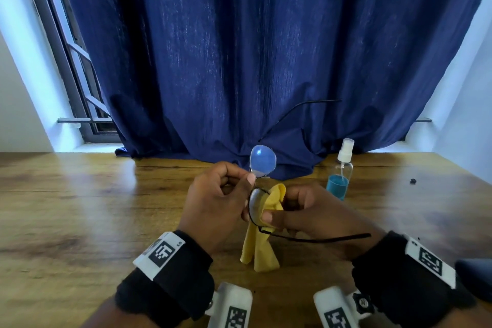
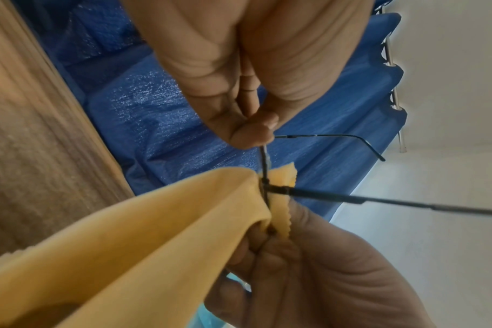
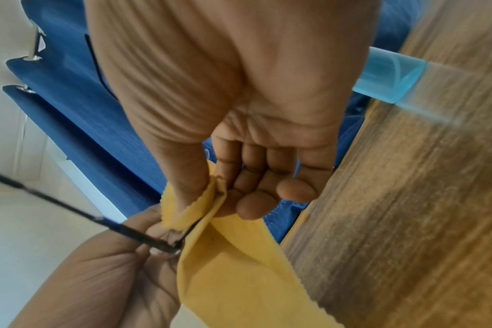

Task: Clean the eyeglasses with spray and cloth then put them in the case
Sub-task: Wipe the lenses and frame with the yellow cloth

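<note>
Above the wooden table [image 1: 80, 208] I hold thin black-framed eyeglasses [image 1: 263, 161] on end, one lens above the other. My left hand [image 1: 249, 181] pinches the frame between the two lenses. The upper lens is bare and reflects blue light. My right hand [image 1: 271, 214] pinches a yellow cloth [image 1: 259, 245] around the lower lens, thumb on the near side, and the rest of the cloth hangs down to the table. One temple arm [image 1: 319, 239] sticks out to the right. In the wrist views the left hand [image 2: 253, 133] grips the frame and the right hand [image 3: 211, 199] folds the cloth [image 3: 239, 277] over the lens.
A clear spray bottle [image 1: 342, 170] with blue liquid and a white nozzle stands just behind and right of my hands. A dark blue rounded object [image 1: 476, 277] lies at the right edge, cut off by the frame. A blue curtain [image 1: 266, 61] hangs behind the table. A small black speck [image 1: 413, 181] lies far right.
</note>
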The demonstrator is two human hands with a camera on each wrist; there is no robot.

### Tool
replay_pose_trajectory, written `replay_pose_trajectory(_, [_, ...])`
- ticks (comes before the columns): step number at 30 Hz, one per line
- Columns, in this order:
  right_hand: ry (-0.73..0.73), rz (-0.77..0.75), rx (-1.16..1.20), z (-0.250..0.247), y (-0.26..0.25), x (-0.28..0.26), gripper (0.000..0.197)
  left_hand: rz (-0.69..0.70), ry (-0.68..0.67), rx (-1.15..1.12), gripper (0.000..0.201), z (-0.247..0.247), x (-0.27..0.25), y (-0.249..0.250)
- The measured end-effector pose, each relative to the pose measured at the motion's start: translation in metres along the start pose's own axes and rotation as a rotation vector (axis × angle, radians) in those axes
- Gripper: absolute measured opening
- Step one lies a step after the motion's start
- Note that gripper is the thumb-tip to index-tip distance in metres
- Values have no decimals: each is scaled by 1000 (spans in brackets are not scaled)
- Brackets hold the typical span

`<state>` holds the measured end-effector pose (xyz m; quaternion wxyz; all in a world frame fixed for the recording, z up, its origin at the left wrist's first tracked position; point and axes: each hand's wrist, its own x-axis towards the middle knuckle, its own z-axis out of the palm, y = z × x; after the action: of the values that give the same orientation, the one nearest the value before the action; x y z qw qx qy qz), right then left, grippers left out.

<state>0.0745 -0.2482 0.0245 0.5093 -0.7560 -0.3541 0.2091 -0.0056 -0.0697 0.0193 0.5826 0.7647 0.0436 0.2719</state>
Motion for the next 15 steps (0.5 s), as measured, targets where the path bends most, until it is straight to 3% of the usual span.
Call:
replay_pose_trajectory(6, [26,-5,131,6,-3,-3,16,-9,-96,17,8,5,-4,2])
replay_pose_trajectory(10, [159,-1,32,-3,1,3,36,-28,-54,-15,13,3,-2,-1])
replay_pose_trajectory(15, [106,-7,-48,-6,5,3,15,-11,17,2,12,1,1,-4])
